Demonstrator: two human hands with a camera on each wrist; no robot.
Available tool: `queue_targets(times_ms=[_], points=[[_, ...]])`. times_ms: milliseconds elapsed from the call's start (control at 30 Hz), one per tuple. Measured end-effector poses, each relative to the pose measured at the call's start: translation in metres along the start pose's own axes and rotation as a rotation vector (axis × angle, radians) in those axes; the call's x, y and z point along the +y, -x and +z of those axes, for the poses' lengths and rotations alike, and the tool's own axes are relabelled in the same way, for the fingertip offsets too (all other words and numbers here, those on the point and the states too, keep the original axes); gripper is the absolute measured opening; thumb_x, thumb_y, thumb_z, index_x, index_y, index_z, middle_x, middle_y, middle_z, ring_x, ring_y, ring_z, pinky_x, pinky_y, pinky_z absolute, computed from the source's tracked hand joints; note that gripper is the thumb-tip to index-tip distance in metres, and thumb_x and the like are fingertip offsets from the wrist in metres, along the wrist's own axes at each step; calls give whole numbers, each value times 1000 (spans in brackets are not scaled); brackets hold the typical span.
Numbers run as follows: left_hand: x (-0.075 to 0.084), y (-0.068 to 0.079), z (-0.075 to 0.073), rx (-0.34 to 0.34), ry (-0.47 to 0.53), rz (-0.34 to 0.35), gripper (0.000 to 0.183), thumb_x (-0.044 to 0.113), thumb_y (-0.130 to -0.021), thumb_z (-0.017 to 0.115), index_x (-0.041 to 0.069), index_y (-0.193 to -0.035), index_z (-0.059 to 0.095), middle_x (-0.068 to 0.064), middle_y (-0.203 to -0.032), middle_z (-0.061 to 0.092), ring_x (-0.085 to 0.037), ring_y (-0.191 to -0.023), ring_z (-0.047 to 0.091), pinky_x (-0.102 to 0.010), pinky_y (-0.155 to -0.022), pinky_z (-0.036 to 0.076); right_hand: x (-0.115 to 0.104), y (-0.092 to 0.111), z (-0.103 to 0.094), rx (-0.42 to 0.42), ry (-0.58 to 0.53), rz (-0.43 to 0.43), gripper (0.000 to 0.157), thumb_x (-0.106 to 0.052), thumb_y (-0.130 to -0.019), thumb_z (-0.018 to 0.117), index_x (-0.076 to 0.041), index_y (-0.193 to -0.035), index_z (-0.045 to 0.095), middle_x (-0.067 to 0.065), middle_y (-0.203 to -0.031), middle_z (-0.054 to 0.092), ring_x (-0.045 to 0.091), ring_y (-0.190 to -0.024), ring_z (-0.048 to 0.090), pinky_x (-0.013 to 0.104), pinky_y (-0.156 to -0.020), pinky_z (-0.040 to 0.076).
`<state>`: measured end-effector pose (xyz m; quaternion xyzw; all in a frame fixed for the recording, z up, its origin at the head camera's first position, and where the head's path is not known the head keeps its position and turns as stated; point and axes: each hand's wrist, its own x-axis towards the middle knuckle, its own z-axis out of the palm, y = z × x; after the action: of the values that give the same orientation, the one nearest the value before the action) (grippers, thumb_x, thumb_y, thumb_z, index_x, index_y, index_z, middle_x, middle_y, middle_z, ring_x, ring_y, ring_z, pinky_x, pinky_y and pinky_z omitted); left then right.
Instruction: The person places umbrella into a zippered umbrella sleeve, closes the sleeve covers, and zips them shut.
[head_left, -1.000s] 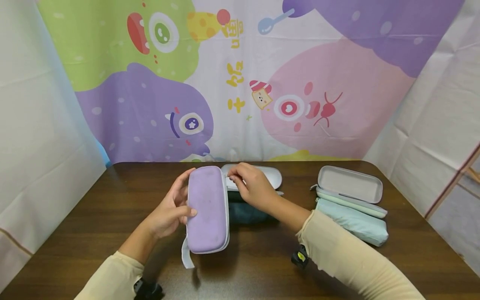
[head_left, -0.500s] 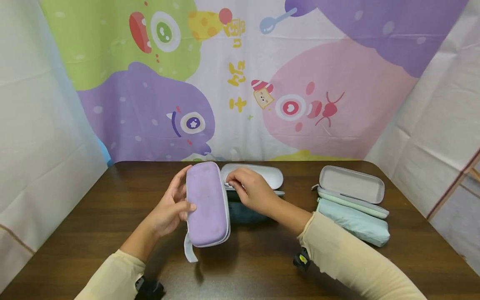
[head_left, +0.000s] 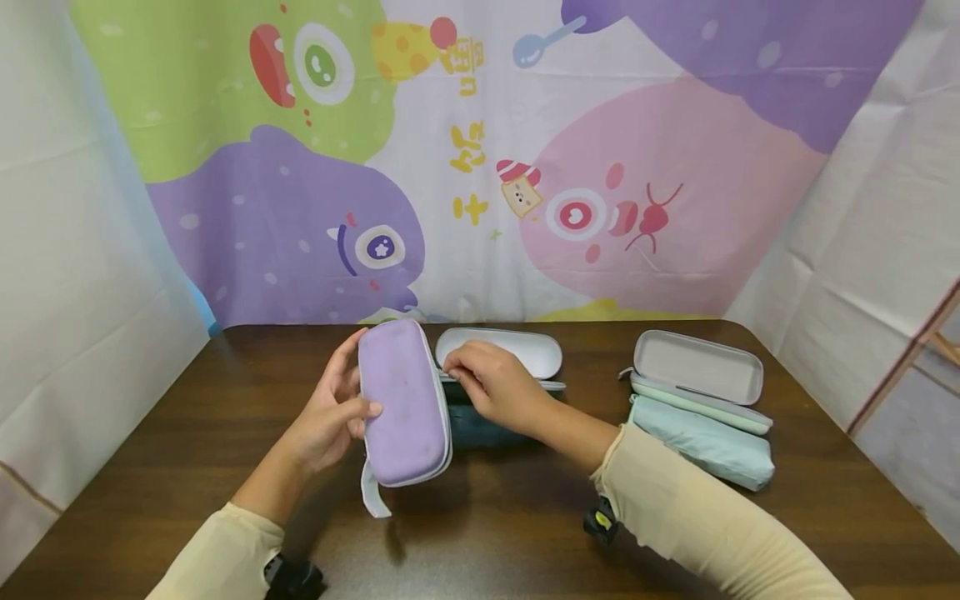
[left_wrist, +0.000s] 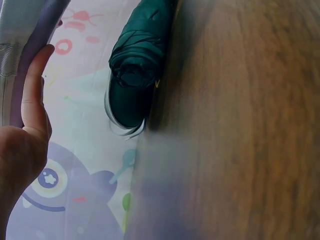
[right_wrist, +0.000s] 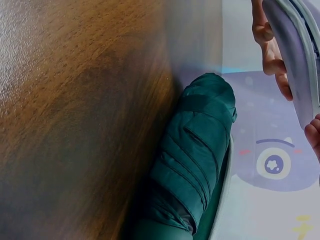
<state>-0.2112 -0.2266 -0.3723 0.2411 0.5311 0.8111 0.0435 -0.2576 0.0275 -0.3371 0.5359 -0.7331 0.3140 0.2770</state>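
Steadying a purple case while fingers work its zip

The purple case (head_left: 405, 400) is held up off the desk (head_left: 525, 525), broad face toward the person and strap (head_left: 372, 493) dangling from its lower left end. The left hand (head_left: 322, 425) grips the long left side, thumb over the front and fingers behind, which seems meant to brace the shell and leave the opposite edge free. There the right hand (head_left: 495, 387) pinches at the zip (head_left: 445, 417) near the upper end; whether it has the pull itself is too small to tell. Tilting the case probably puts that edge within easy reach.

Behind the right hand an open case (head_left: 528, 346) lies with its pale lid raised, and a rolled green umbrella (right_wrist: 185, 165) sits just in front of it. Off to the right, a grey case (head_left: 697, 367) stands open behind a pale teal bundle (head_left: 705, 446), apparently a similar pairing.
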Motion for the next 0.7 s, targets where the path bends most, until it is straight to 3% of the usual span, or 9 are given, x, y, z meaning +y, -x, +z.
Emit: queue_targets(times_ms=[233,500,700], points=[[1,1,-2,9,-7,6,96,-21,-77,49,22,-154,9,-5,-118,52,-13,-80,61,-20,-50,52,-1,1,1,-5,1,-5,7,4,-90,64,-1,-95,65,5,-86,63,16,-79,56,26,-75,49],[1,-1,-1,1,20,23,96,-22,-77,48,23,-154,10,-5,-121,52,-16,-88,64,-30,-58,57,-1,3,0,-4,4,-33,10,6,-88,64,-2,-94,64,3,-86,63,14,-78,55,23,-73,49],[3,-5,-1,11,25,25,95,-21,-77,47,24,-153,12,-6,-120,51,-16,-87,64,-30,-58,58,-1,3,-3,0,10,-38,10,6,-88,64,-2,-95,64,3,-86,63,13,-77,55,22,-73,48]])
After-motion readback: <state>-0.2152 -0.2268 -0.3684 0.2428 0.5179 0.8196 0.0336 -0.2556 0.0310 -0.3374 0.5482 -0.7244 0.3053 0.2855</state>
